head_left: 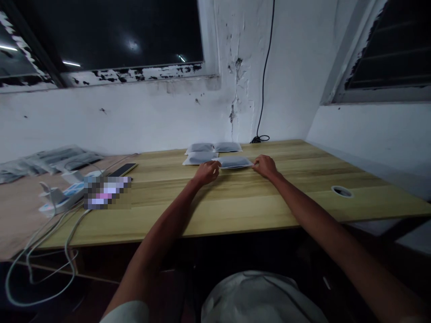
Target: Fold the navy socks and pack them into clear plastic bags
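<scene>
A white pouch point(235, 162) is held by its two ends near the far side of the table point(249, 211), in the front right place of a group. Its left end is pinched in the curled fingers of the left hand point(207, 172); its right corner is pinched between thumb and fingers of the right hand point(266, 167). Whether its underside is raised or rests on the wood cannot be told.

By its look, the pouch is likely light and soft, plump in the middle and thin at the edges, perhaps a little slick. It is best taken by both flat end seams, with an even pull, so that the middle is neither squeezed nor creased. Its contents are hidden, so fragility cannot be judged.

Four pouches are counted in the group: the held one, a front left pouch point(200, 157) at its side, a back left pouch point(201, 148) and a back right pouch point(228, 146). One power strip point(63, 199), one dark phone point(124, 169) and one blurred-out item point(107, 193) are seen at the left. Grey packets point(50, 159) are heaped beyond them, too merged to be counted. One round hole point(342, 192) is cut at the right.
</scene>
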Demonstrator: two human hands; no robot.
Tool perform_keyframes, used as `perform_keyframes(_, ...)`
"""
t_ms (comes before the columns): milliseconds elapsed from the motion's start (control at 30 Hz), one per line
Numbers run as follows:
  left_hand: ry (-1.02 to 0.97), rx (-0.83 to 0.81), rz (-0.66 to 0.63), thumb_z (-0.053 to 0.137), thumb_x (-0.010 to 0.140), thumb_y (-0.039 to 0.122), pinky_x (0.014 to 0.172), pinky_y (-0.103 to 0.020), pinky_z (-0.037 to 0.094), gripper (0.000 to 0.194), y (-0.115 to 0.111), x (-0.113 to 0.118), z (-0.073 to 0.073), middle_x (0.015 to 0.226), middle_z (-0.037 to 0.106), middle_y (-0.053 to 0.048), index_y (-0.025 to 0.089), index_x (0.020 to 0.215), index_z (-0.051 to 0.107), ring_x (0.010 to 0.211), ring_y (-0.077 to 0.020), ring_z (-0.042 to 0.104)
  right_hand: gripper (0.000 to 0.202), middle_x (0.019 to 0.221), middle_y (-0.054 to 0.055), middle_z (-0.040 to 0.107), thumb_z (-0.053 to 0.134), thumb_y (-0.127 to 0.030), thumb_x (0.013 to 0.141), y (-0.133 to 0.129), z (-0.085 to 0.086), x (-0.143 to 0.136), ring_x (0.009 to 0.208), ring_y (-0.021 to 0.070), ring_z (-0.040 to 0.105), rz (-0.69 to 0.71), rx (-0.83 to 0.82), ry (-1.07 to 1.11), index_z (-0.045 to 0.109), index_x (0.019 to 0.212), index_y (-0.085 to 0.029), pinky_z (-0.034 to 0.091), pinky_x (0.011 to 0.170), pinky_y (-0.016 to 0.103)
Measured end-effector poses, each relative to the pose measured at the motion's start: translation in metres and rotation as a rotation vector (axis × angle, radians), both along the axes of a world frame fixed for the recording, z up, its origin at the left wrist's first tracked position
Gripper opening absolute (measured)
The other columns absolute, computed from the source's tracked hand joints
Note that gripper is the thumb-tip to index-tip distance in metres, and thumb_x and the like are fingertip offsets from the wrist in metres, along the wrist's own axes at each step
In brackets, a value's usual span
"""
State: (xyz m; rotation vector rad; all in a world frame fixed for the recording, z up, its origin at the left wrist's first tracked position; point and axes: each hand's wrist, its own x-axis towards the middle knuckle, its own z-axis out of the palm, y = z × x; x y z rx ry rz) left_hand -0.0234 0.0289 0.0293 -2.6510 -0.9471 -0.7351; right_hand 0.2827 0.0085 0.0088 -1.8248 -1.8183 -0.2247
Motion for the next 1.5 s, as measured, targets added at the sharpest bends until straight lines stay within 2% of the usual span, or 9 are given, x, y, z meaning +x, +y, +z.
perform_keyframes(267,-0.037,-0.125,-0.028,0.055,0.079,0.015,0.072,-0.026,0.047,0.021,-0.003,-0.005,-0.004,0.093,0.071,-0.007,0.016,0.095,0.068,0.078,-0.0160,0.064,0.008,0.080,0.005,0.074,0.067,-0.015,0.070,0.001,-0.009,0.003,0.075,0.0178,0.065,0.178,0.007,0.159,0.073,0.075,-0.013,0.045,0.072,0.026)
perform_keyframes(467,-0.028,-0.158,0.112,0.067,0.081,0.039,0.071,-0.029,0.048,0.029,-0.007,-0.001,-0.009,0.093,0.070,-0.010,0.015,0.095,0.069,0.080,-0.0204,0.064,0.027,0.072,0.001,0.070,0.076,-0.044,0.069,-0.008,-0.009,-0.009,0.066,0.0167,0.061,0.309,0.013,0.272,0.068,0.071,-0.017,0.043,0.063,0.026)
perform_keyframes(633,0.071,-0.112,0.124,0.060,0.086,0.030,0.070,-0.030,0.047,0.020,-0.012,0.002,-0.003,0.099,0.068,-0.012,0.016,0.096,0.070,0.081,-0.0213,0.065,0.037,0.072,0.002,0.067,0.071,-0.055,0.075,-0.017,-0.002,-0.027,0.065,0.0162,0.057,0.274,0.020,0.146,0.061,0.068,-0.020,0.037,0.062,0.027)
perform_keyframes(800,-0.028,-0.020,0.223,0.044,0.097,0.031,0.066,-0.028,0.044,0.031,-0.020,0.008,-0.001,0.091,0.068,-0.010,0.017,0.090,0.071,0.073,-0.0185,0.063,0.029,0.086,0.011,0.067,0.070,-0.046,0.081,-0.031,0.010,-0.044,0.085,0.0252,0.059,0.163,0.183,-0.087,0.063,0.078,-0.018,0.041,0.076,0.034)
perform_keyframes(933,-0.076,0.036,0.258,0.041,0.100,0.033,0.062,-0.027,0.042,0.033,-0.030,0.019,-0.001,0.089,0.069,-0.009,0.018,0.093,0.069,0.071,-0.0178,0.063,0.020,0.101,0.015,0.068,0.059,-0.034,0.090,-0.044,0.010,-0.068,0.101,0.0284,0.058,0.438,0.188,-0.187,0.067,0.095,-0.016,0.043,0.090,0.039)
perform_keyframes(1033,-0.084,0.043,0.236,0.042,0.100,0.031,0.062,-0.025,0.042,0.030,-0.034,0.023,-0.002,0.089,0.071,-0.009,0.019,0.095,0.069,0.072,-0.0173,0.064,0.036,0.127,0.015,0.063,0.058,-0.019,0.087,-0.043,0.001,-0.086,0.120,0.0278,0.054,0.648,0.154,-0.177,0.061,0.123,-0.016,0.040,0.103,0.041)
perform_keyframes(1133,-0.107,0.013,0.199,0.044,0.099,0.030,0.065,-0.025,0.045,0.028,-0.033,0.024,-0.004,0.091,0.072,-0.009,0.019,0.097,0.069,0.076,-0.0174,0.066,0.055,0.136,0.015,0.059,0.052,-0.006,0.082,-0.034,-0.009,-0.091,0.124,0.0257,0.053,0.633,0.112,-0.128,0.052,0.136,-0.014,0.039,0.106,0.041)
perform_keyframes(1333,-0.277,-0.281,-0.083,0.056,0.092,0.034,0.079,-0.028,0.053,0.027,-0.025,0.023,-0.012,0.104,0.075,-0.008,0.018,0.107,0.072,0.083,-0.0180,0.070,0.035,0.111,0.013,0.072,0.052,-0.011,0.082,-0.031,0.000,-0.072,0.101,0.0260,0.065,0.427,0.032,-0.128,0.070,0.112,-0.016,0.046,0.093,0.036)
perform_keyframes(1500,-0.503,-0.537,-0.212,0.059,0.090,0.046,0.083,-0.031,0.055,0.037,-0.017,0.018,-0.011,0.105,0.076,-0.008,0.017,0.104,0.075,0.094,-0.0218,0.071,0.024,0.091,0.008,0.075,0.055,-0.025,0.080,-0.039,0.017,-0.057,0.083,0.0231,0.066,0.391,0.080,0.248,0.075,0.091,-0.016,0.048,0.080,0.031)
